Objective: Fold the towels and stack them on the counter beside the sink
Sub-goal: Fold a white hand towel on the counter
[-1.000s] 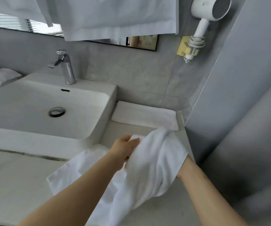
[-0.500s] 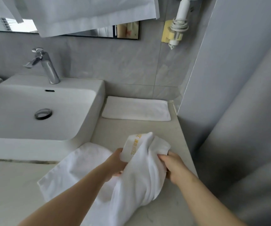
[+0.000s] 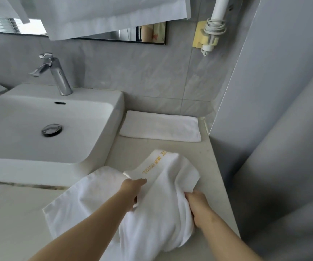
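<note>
Head view: I see the left hand point(image 3: 133, 193) grasping the loose towel point(image 3: 163, 219) just below its gold-lettered hem, fingers buried in folds. The right hand point(image 3: 197, 206) clutches the bunched cloth's right side. The towel lies rumpled on the counter point(image 3: 214, 166) under both hands. Beyond them a folded towel point(image 3: 159, 127) lies beside the sink point(image 3: 99, 147).

A single head-worn view sits close above the front edge of the counter point(image 3: 148, 149), looking forward and down toward its right back corner. The frame is tilted: the sink point(image 3: 103, 151) fills the left, the wall point(image 3: 133, 72) and mirror point(image 3: 152, 33) cross the top.
</note>
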`<state>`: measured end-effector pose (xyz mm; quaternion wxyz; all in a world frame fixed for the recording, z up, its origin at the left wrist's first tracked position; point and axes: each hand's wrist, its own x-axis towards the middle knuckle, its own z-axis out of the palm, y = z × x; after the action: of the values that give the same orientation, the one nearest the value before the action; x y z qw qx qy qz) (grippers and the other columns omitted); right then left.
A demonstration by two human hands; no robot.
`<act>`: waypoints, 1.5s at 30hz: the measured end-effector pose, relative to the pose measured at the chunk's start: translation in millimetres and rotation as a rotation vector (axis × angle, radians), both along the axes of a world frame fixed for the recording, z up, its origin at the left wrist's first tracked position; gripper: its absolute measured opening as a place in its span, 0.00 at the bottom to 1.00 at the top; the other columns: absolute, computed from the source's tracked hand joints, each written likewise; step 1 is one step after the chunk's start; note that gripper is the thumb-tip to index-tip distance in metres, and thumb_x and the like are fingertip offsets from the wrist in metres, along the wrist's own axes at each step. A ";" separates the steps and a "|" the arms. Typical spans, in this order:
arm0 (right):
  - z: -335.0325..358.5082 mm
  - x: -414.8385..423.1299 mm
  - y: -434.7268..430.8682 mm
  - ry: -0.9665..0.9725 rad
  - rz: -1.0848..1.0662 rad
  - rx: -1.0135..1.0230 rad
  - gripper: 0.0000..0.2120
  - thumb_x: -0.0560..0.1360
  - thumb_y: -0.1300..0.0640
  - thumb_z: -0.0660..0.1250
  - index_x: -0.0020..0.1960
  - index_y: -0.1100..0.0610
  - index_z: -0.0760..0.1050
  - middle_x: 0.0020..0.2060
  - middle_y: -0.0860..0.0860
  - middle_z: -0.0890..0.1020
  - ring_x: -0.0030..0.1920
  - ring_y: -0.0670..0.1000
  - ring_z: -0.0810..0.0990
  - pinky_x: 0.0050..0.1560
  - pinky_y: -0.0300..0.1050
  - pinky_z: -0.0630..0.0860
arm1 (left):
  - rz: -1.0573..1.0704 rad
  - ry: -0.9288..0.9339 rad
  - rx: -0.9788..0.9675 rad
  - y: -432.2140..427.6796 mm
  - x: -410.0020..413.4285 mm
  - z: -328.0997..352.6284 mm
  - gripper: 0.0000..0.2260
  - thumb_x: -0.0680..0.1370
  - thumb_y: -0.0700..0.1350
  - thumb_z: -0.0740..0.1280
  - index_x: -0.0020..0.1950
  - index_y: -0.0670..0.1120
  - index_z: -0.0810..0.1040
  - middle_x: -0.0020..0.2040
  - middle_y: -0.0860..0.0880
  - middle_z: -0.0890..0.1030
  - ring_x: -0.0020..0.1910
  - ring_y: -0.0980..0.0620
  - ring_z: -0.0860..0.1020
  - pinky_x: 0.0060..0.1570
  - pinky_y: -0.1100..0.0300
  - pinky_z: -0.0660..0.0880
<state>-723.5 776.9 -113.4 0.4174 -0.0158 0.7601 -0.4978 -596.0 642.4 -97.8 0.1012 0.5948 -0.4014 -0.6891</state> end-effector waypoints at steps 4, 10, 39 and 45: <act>-10.9 -5.6 -1.7 0.112 0.121 0.068 0.10 0.74 0.59 0.61 0.51 0.58 0.79 0.45 0.56 0.83 0.47 0.58 0.81 0.53 0.53 0.79 | -0.167 -0.192 -0.300 -10.3 -8.3 3.7 0.10 0.77 0.35 0.59 0.56 0.38 0.74 0.36 0.45 0.72 0.32 0.48 0.71 0.27 0.63 0.68; -9.2 -16.3 -7.7 0.193 0.181 0.176 0.13 0.75 0.62 0.57 0.56 0.61 0.76 0.49 0.58 0.80 0.49 0.58 0.78 0.53 0.49 0.77 | -0.174 -0.301 -0.721 -45.0 -14.0 15.5 0.14 0.75 0.38 0.58 0.58 0.43 0.77 0.51 0.41 0.80 0.51 0.40 0.77 0.47 0.55 0.73; 46.6 -107.8 -88.1 0.562 0.061 -0.218 0.23 0.82 0.60 0.53 0.76 0.52 0.57 0.72 0.48 0.66 0.71 0.49 0.64 0.64 0.35 0.59 | 0.029 0.114 -0.853 -143.0 -68.5 45.0 0.09 0.79 0.37 0.57 0.53 0.47 0.75 0.41 0.51 0.77 0.38 0.51 0.74 0.38 0.59 0.70; 37.0 -134.2 -103.0 0.626 0.036 -0.240 0.23 0.78 0.58 0.56 0.73 0.50 0.63 0.66 0.46 0.72 0.67 0.51 0.70 0.69 0.48 0.66 | 0.125 -0.021 -0.801 -166.8 -78.5 47.4 0.14 0.78 0.39 0.55 0.62 0.47 0.70 0.47 0.48 0.76 0.46 0.44 0.73 0.44 0.56 0.69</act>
<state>-857.7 673.9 -76.4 0.1674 -0.2304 0.7871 -0.5472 -674.5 475.5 -50.3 0.3626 0.5387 -0.6020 -0.4647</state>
